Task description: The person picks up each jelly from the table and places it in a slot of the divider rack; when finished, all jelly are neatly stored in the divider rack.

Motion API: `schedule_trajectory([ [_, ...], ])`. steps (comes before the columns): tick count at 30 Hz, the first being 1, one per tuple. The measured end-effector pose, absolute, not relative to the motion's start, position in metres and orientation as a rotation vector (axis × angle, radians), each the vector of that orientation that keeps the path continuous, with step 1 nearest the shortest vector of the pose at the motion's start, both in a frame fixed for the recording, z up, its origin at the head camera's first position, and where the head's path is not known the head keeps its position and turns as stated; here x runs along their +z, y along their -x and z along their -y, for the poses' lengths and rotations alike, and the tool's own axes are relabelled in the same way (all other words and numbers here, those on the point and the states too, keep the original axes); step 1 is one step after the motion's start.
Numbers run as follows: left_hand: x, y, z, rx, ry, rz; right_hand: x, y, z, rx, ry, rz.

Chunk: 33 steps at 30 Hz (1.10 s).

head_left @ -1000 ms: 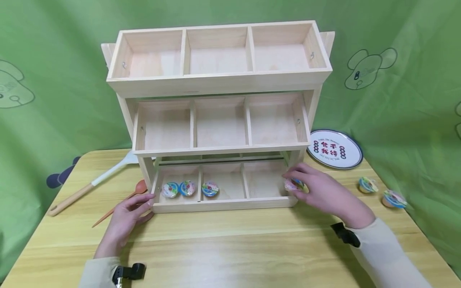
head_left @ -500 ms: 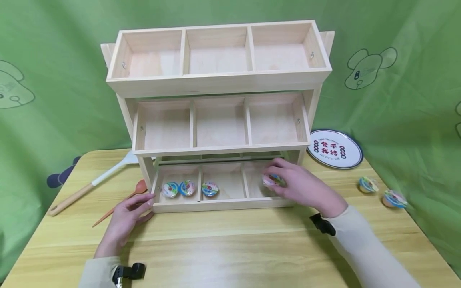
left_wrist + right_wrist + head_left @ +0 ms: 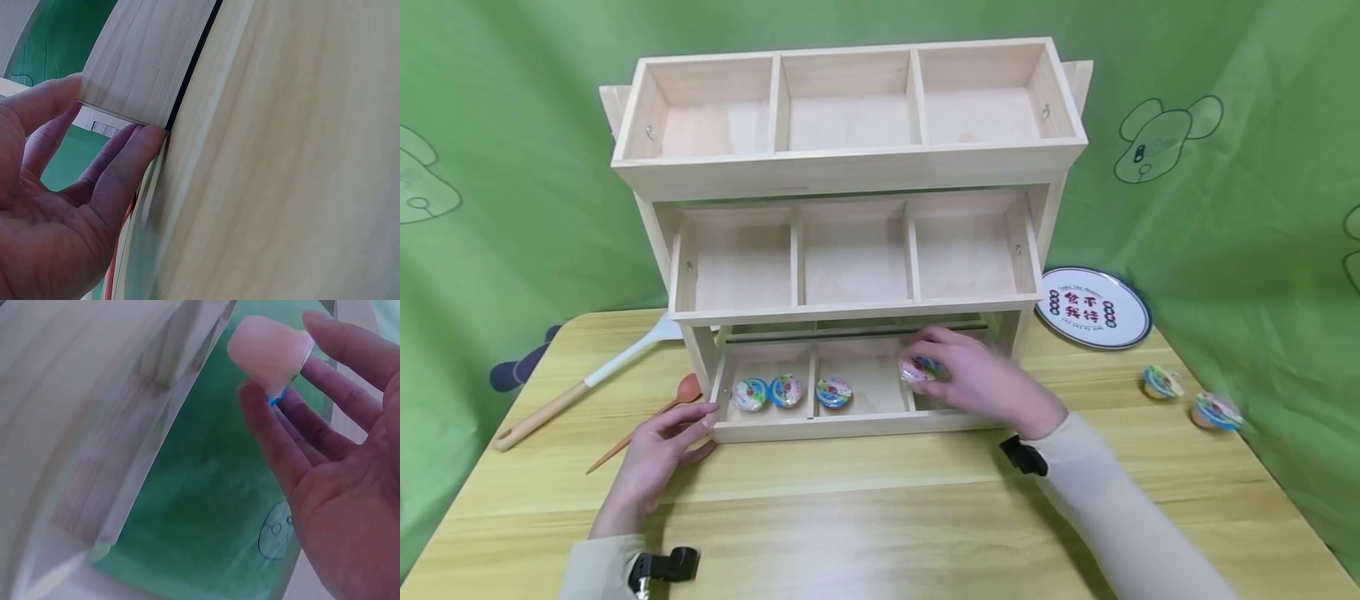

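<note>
My right hand (image 3: 973, 377) pinches a small jelly cup (image 3: 919, 369) by its lid edge, over the divider between the middle and right compartments of the bottom tray. In the right wrist view the cup (image 3: 265, 350) shows its pale pinkish body, with a bit of blue at the rim. My left hand (image 3: 658, 454) grips the left front corner of the wooden three-tier rack (image 3: 850, 171); thumb and fingertips span the board's end (image 3: 147, 62) in the left wrist view. Two jelly cups (image 3: 786, 391) sit in the bottom left compartment, and another cup (image 3: 833, 392) in the middle one.
Two more jelly cups (image 3: 1216, 412) stand on the table's right side. A round plate with red characters (image 3: 1093, 307) lies behind them. At left are a white spatula with a wooden handle (image 3: 587, 383) and an orange spoon (image 3: 687, 388). Green cloth (image 3: 1262, 208) hangs behind.
My right hand has carried the jelly cup leftward from the bottom tray's right end to the divider beside the middle compartment. The left hand keeps its place at the corner.
</note>
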<state>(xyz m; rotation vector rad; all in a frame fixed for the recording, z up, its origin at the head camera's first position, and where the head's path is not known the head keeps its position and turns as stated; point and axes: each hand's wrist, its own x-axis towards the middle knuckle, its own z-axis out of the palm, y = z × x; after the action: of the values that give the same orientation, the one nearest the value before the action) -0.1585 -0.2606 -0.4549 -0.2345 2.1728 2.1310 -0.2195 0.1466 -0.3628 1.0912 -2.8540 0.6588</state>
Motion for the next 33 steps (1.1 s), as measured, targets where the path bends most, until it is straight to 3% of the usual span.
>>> schedule_trajectory([
  [33,-0.455,0.159,0.262,2.132,0.219,-2.166,-0.404,0.24,-0.101,0.73,-1.259,2.912],
])
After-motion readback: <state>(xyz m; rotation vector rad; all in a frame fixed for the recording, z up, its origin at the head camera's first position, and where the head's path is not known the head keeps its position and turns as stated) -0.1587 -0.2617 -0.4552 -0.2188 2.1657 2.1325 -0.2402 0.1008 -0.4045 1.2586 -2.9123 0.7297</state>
